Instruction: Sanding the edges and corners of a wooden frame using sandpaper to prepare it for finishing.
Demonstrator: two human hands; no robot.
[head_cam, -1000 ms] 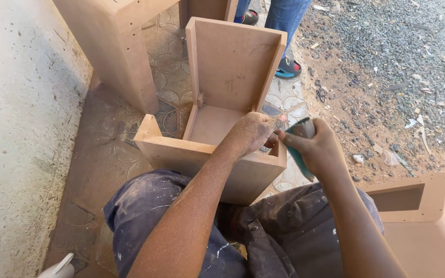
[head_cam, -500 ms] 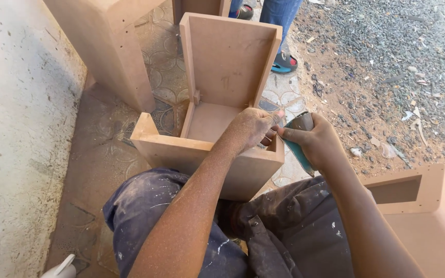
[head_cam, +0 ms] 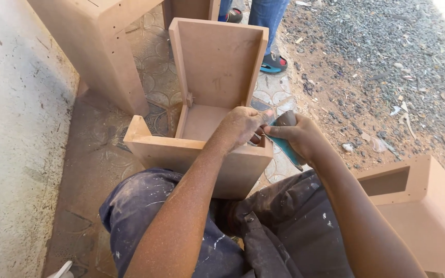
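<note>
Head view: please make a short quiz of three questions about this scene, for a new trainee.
1. True or false: the right hand holds a folded piece of sandpaper with a teal side.
2. Which part of the open fibreboard box is the left hand at? A) its far back panel B) its near right corner C) its left outer side
3. What lies on the ground at the person's right side?

Key
1. True. The fingers are closed around it.
2. B. The hand rests at the near right corner, close to the other hand.
3. Another fibreboard piece with a rectangular opening.
</note>
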